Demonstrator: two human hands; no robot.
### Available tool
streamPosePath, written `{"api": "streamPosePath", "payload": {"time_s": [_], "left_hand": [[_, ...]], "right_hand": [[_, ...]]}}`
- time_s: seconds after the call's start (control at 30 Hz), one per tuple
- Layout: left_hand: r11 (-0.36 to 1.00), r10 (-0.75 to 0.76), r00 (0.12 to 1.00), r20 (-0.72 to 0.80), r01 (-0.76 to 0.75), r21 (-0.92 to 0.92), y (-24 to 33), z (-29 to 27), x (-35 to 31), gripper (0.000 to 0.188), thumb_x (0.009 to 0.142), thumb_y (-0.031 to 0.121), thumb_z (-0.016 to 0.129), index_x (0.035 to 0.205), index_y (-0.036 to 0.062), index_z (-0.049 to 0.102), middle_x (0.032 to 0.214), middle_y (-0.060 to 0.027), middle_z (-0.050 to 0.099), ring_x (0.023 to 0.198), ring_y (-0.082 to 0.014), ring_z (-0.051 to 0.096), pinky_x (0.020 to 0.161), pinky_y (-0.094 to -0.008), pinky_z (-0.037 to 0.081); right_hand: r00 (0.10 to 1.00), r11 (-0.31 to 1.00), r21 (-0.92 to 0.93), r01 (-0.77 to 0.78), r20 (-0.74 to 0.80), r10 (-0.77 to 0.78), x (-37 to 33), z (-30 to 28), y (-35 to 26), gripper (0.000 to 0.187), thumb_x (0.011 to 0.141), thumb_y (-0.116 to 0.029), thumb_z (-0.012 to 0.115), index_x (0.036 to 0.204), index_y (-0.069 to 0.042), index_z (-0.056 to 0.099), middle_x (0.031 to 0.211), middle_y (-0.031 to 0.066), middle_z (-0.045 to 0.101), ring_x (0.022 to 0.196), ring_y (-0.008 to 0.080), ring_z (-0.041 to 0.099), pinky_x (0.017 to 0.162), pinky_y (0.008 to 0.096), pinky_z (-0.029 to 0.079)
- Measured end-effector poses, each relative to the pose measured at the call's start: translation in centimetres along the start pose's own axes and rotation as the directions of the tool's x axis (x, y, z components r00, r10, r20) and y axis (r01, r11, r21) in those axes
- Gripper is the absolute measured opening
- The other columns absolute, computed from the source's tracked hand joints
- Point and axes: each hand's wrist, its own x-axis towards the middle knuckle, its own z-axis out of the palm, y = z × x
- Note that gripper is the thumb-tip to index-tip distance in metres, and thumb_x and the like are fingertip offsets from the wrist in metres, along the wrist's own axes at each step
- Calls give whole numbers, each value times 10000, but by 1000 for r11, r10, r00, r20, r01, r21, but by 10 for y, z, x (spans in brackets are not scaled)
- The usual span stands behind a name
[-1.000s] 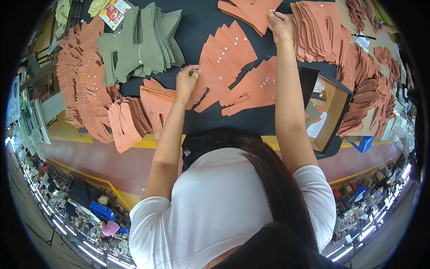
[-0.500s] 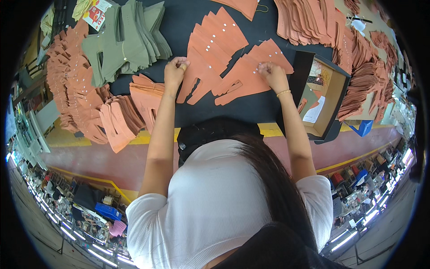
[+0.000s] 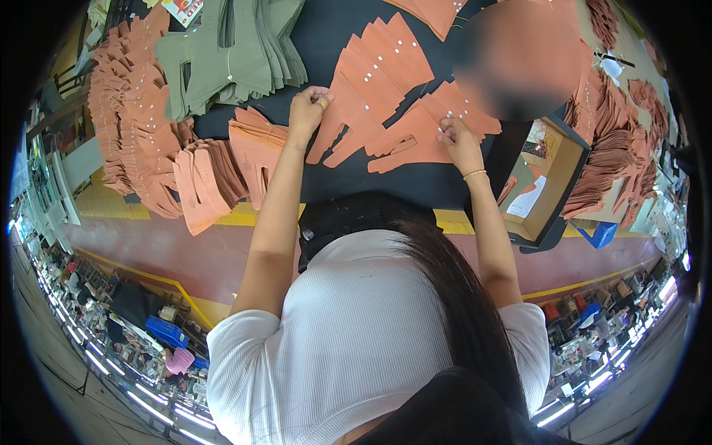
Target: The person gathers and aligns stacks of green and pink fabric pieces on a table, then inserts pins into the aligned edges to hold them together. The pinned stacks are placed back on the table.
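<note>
Flat orange cut fabric pieces lie on the dark table in two overlapping fans, a left fan and a right fan, with small white stickers dotted in rows across them. My left hand is closed in a pinch by the left fan's outer edge; whatever sits between its fingertips is too small to name. Over the right fan, my right hand has its fingers curled and pressed together, with a white speck at the tips. Whether that speck is held or lies on the fabric, I cannot tell.
Olive-green piece stacks and more orange stacks lie at the left. An open box with papers stands right of my right hand. Further orange bundles are at the far right. A blurred patch hides the upper right.
The view has shifted, so the table's contents sit a little further right. My right hand has moved slightly nearer on the right fan; my left hand stays by the left fan's edge.
</note>
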Motion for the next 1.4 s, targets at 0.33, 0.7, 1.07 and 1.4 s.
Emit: {"api": "streamPosePath", "payload": {"time_s": [0.33,0.7,1.07,1.4], "left_hand": [[994,11,1000,-26,-14,-108,-3,4,0,247,829,162,722,988,-24,686,818,-56,689,747,-129,620,712,-282,497],[972,49,990,134,-17,-234,-8,-8,5,64,871,72,675,893,11,673,781,19,634,684,-45,541,604,-207,452],[964,45,999,-5,-45,-261,-12,-2,-3,37,824,52,714,827,17,700,661,61,532,592,-30,434,534,-215,382],[933,-2,1000,25,11,-360,-16,-5,-8,48,857,49,690,891,22,712,686,51,577,606,-29,461,554,-223,413]], "right_hand": [[790,955,262,142,550,-269,-17,-48,-66,152,864,-56,647,1009,-11,650,898,102,695,851,212,666,801,316,510],[997,958,282,54,38,-67,74,63,-110,266,788,-139,755,1006,-7,679,848,99,708,804,181,676,782,311,526],[998,980,196,39,44,-49,88,74,-103,279,738,-149,804,958,-15,698,889,99,724,831,198,694,771,325,539],[953,984,179,-2,300,-53,75,40,-123,196,736,-151,800,856,-32,700,828,72,679,799,180,650,758,299,509]]}}
